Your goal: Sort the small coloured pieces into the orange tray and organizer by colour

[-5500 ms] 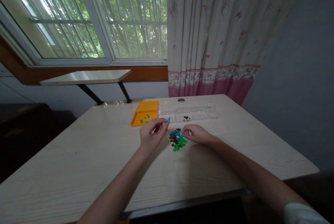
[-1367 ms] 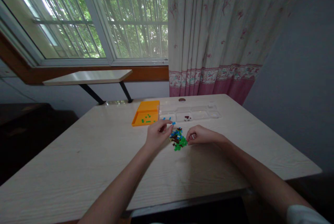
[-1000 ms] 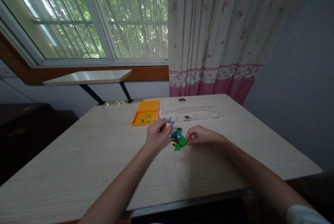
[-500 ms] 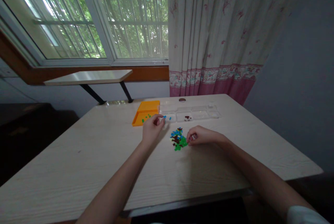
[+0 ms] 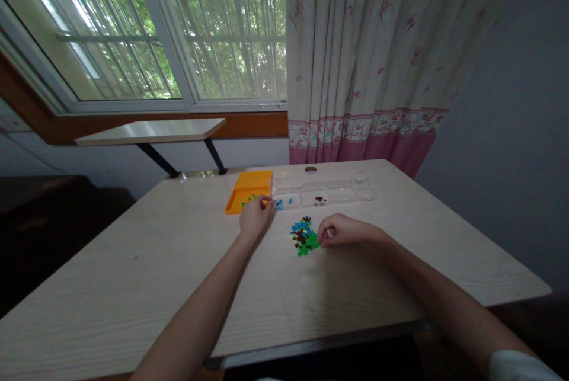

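Observation:
My left hand (image 5: 255, 218) is over the near right corner of the orange box (image 5: 252, 180), its fingers curled and the fingertips at the left edge of the clear compartment tray (image 5: 341, 194). Small blue pieces (image 5: 279, 203) lie in the tray's compartment just right of those fingertips. Whether anything is pinched there is too small to see. Closed fingers of my right hand (image 5: 341, 230) touch the right side of a mixed pile of small green, blue and brown pieces (image 5: 306, 237) on the table. What they hold, if anything, is hidden.
Brown pieces (image 5: 319, 199) sit in another tray compartment, and green pieces (image 5: 249, 198) lie in the orange box, partly behind my left hand. A dark round spot (image 5: 310, 170) is at the table's back edge. A raised shelf (image 5: 155, 130) stands at the back left.
My left hand has shifted slightly left, away from the blue pieces. More blue shows in that compartment now. The right hand has stayed by the pile.

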A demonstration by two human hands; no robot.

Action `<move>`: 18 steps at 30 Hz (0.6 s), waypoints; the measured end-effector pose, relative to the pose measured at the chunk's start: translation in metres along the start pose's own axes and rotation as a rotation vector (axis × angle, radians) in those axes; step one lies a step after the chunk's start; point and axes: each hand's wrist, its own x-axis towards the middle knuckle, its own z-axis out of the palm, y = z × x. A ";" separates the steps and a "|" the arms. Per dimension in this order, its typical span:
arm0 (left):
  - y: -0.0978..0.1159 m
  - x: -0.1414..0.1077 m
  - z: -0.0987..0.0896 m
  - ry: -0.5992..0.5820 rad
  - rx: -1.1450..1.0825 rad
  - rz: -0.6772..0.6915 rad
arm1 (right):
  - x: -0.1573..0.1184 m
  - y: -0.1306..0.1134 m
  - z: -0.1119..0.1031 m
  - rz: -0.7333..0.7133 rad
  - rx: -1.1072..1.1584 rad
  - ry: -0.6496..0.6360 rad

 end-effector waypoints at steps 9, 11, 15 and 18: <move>0.022 -0.019 -0.009 -0.133 -0.140 0.243 | -0.001 -0.004 0.002 0.000 0.033 0.117; 0.033 -0.030 -0.009 -0.233 -0.210 0.348 | 0.001 -0.005 0.002 0.005 0.021 0.232; 0.052 -0.048 -0.008 -0.345 -0.279 0.412 | 0.005 -0.006 0.004 -0.002 -0.025 0.432; 0.057 -0.053 -0.006 -0.337 -0.273 0.418 | 0.008 -0.005 0.007 -0.019 -0.037 0.476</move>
